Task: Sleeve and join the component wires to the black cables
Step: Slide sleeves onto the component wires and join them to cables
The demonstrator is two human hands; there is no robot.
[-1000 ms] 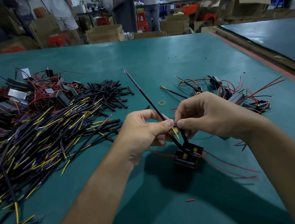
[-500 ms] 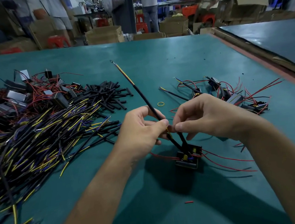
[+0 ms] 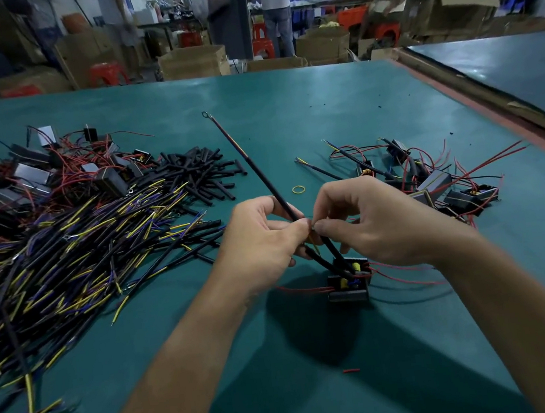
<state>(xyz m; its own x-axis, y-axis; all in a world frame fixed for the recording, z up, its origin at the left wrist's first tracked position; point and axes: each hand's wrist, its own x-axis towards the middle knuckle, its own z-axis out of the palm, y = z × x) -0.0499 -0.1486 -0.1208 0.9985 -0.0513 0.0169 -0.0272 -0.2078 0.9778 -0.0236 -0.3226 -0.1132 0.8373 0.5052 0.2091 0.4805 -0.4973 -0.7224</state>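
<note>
A small black component (image 3: 348, 281) with thin red wires lies on the green table (image 3: 320, 105) just below my hands. A long black cable (image 3: 253, 167) rises from it up and to the left, ending in a ring terminal. My left hand (image 3: 261, 241) pinches this cable between thumb and fingers. My right hand (image 3: 374, 221) pinches a short black sleeve (image 3: 332, 250) that runs down to the component. The fingertips of both hands meet, and the joint between them is hidden.
A large heap of black cables with yellow and blue ends (image 3: 59, 257) fills the left. Loose black sleeves (image 3: 203, 173) lie behind it. Several components with red wires (image 3: 431, 181) sit at the right. A yellow rubber band (image 3: 298, 189) lies near my hands.
The long cable's free end has swung slightly, and its ring terminal now shows. Both hands stay pinched together over the component, working the wire ends.
</note>
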